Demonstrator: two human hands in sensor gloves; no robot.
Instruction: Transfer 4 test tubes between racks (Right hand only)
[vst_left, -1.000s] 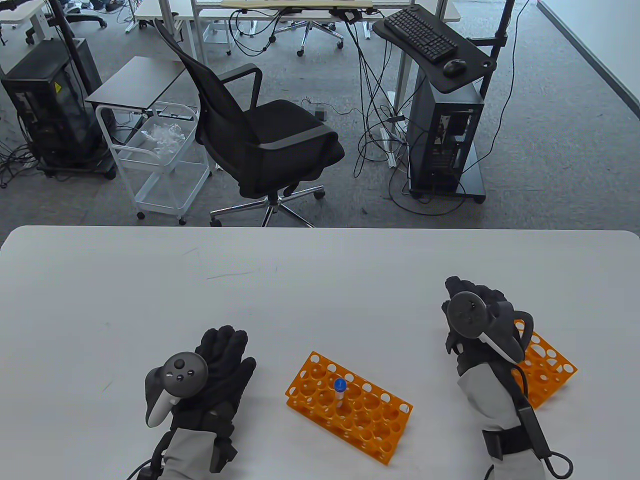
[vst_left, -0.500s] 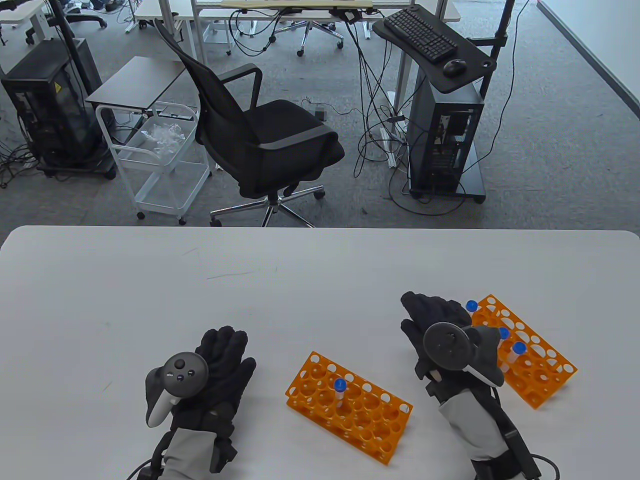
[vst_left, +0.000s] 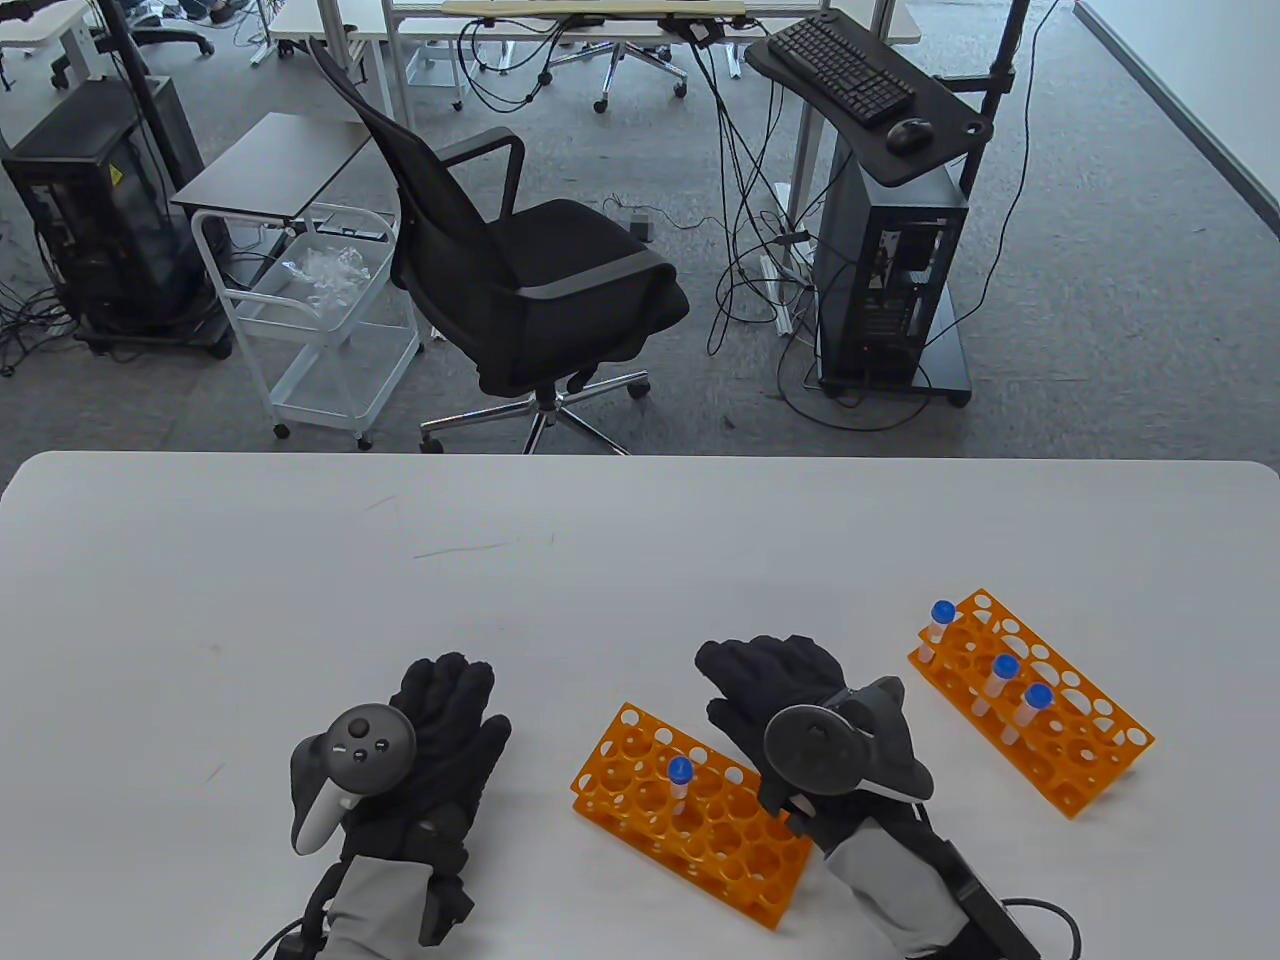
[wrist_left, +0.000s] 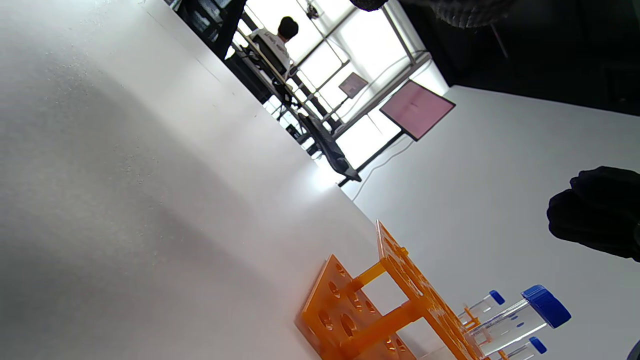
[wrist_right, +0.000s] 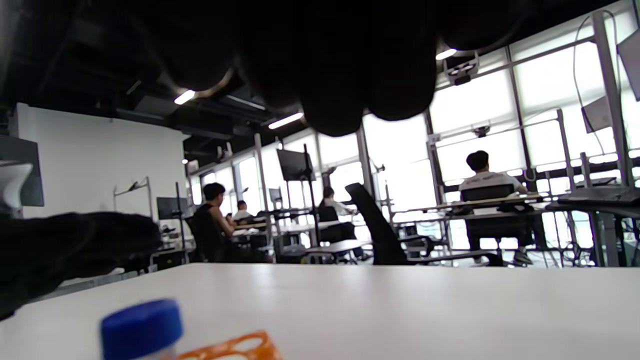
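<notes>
Right hand over near rack, fingers curled, hold unclear; left hand flat on white table.

Table view: one blue-capped tube in near rack, three in far rack.

Right wrist view: blue cap below fingers; possibly reaching, next needs pinch. Office chair beyond.

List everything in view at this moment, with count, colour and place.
Racks: 2, orange; left rack at table centre, right rack toward the table's right.
Test tubes: 4, clear with blue caps; one in the left rack, three in the right rack.
Table: 1, white.
Office chair: 1, black, on the floor beyond the table.
Cart: 1, white, left of the chair.
Keyboard stand: 1, black, far right.
Left hand: black glove, resting flat on the table.
Right hand: black glove, over the left rack's right end; fingers' contents hidden.
</notes>
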